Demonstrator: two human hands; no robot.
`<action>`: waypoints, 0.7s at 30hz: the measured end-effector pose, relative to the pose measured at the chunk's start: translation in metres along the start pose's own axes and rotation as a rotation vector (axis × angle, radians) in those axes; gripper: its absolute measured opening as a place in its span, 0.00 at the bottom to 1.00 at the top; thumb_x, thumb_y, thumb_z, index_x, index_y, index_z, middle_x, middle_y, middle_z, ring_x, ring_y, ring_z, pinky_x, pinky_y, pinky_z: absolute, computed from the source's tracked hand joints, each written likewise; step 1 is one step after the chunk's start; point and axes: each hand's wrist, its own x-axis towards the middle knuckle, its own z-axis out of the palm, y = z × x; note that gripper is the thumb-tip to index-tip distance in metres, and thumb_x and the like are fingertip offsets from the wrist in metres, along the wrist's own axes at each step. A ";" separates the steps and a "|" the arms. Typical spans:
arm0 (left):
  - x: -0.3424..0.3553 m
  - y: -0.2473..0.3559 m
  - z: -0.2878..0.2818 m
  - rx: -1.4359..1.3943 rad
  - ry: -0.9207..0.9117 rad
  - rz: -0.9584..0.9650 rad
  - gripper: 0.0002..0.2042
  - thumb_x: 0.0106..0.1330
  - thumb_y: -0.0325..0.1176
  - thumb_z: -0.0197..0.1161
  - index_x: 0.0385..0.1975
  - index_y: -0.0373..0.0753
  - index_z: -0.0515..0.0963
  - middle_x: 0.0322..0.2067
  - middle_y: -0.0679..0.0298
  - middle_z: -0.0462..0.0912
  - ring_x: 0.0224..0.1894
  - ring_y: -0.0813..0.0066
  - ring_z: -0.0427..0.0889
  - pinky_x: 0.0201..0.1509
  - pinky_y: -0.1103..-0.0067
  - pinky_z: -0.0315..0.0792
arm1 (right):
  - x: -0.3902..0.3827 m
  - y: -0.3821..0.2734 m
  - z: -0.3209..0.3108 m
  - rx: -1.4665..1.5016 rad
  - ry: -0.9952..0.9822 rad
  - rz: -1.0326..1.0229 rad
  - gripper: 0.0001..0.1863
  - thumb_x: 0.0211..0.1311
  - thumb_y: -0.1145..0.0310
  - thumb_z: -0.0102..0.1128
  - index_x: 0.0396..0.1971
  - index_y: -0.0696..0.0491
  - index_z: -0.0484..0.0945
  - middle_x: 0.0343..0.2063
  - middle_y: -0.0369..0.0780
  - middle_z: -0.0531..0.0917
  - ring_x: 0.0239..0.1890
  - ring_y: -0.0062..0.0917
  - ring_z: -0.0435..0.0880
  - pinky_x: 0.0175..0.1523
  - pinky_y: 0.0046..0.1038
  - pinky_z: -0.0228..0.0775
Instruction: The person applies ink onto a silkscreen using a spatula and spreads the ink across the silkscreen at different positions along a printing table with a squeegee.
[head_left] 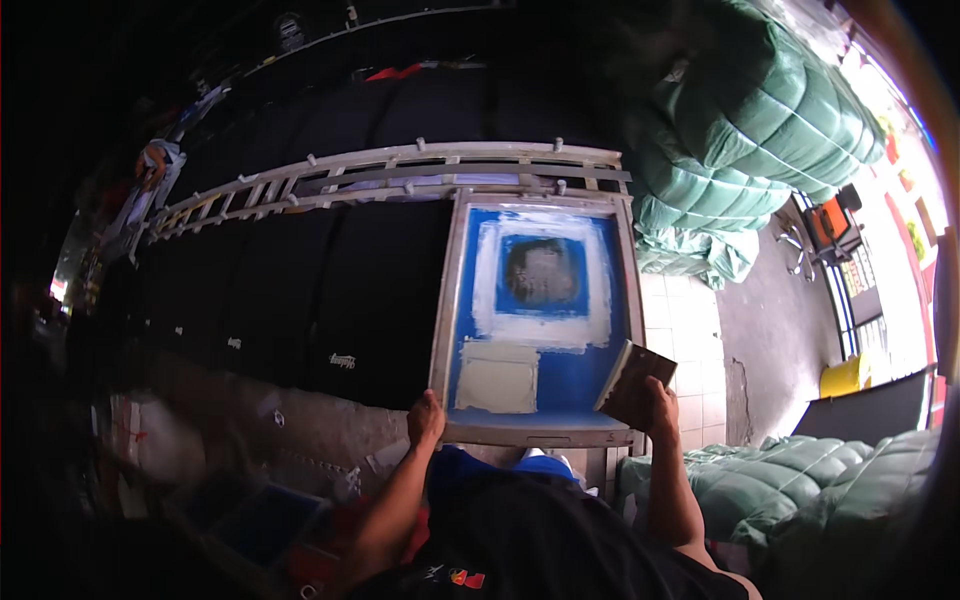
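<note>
A screen printing frame (pixel 445 310) lies in front of me, its blue mesh (pixel 575 385) bordered with white smears around a dark grey patch (pixel 545 272). A pale taped rectangle (pixel 497 377) covers the mesh's near left part. My left hand (pixel 426 420) is closed around the frame's near left corner. At the near right side, my right hand (pixel 660 408) grips a squeegee (pixel 630 380), a wide dark blade tilted over the frame's right edge. I cannot tell whether the squeegee touches the mesh.
Black fabric panels (pixel 385 290) lie along the table to the left. A slatted rail (pixel 410 170) runs behind the frame. Bulky green wrapped bundles (pixel 770 110) stand at the far right, with another green bundle (pixel 800 490) at the near right. An orange-backed chair (pixel 830 222) stands beyond.
</note>
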 end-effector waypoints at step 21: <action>-0.022 0.037 0.053 -0.035 0.235 0.350 0.33 0.71 0.62 0.52 0.65 0.41 0.69 0.59 0.45 0.72 0.56 0.39 0.75 0.59 0.54 0.72 | 0.038 -0.018 -0.029 -0.083 -0.167 -0.001 0.27 0.70 0.52 0.59 0.53 0.62 0.78 0.43 0.45 0.86 0.43 0.33 0.87 0.51 0.33 0.81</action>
